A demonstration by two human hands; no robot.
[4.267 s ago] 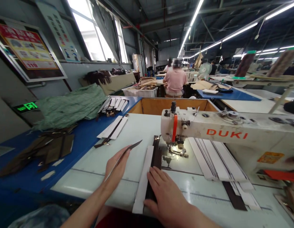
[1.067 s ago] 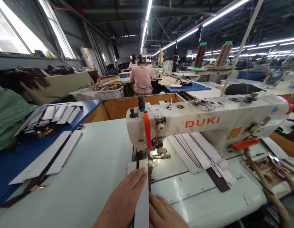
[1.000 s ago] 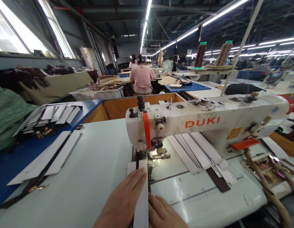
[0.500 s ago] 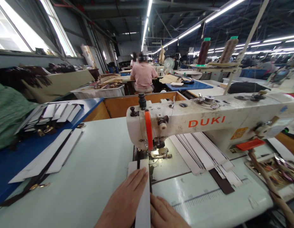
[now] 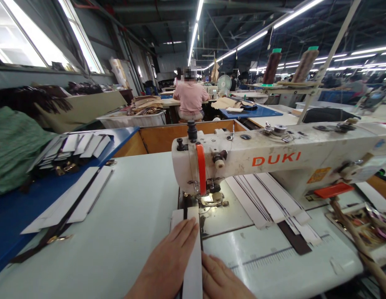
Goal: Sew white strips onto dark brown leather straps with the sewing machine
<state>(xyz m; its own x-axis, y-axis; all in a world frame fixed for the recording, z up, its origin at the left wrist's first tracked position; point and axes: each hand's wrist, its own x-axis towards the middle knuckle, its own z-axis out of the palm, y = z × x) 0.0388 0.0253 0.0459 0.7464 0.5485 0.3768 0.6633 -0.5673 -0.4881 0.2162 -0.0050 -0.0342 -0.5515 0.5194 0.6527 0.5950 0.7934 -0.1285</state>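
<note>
Pale table [image 5: 133, 199] and machine [image 5: 236, 155], left hand [image 5: 170, 255] and right hand [image 5: 222, 278] at a white strip [image 5: 194, 265].
Left fingers, pressed together, lie flat over the strip; right fingers, also together, line its right edge; thumbs hidden, so I cannot tell any pinch. It lies on the table, long axis front to back, far end pointing just short of the foot [image 5: 213, 202]. Probably lining up to stitch; next calls for even pressure, straight feed.

White on the strip [image 5: 194, 265]; pale mint across the surface [image 5: 139, 187], with dark ruler marks [image 5: 267, 255]; off-white over the sewing machine [image 5: 239, 166], lettered in orange-red; muted green on the heaped cloth [image 5: 15, 151].
</note>
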